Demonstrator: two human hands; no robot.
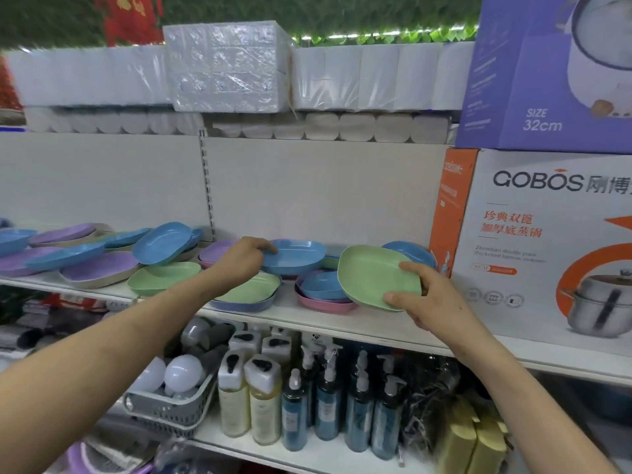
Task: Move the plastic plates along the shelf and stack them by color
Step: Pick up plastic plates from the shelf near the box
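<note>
My right hand (424,299) grasps a green plate (372,275); left hand (244,258) pinches a blue plate (294,258) by the rim; I'd lift level, landing green on green.

Bright, even light is thrown from overhead, and only soft, faint shadows are cast beneath the plates (164,275) on the shelf (342,325). Glare is caught on the plastic-wrapped packs (225,66) above. The bottles (294,405) below are left dimmer. The upper left and lower left corners are smeared by blur, and straight lines are bowed toward the edges by wide-angle distortion.
</note>
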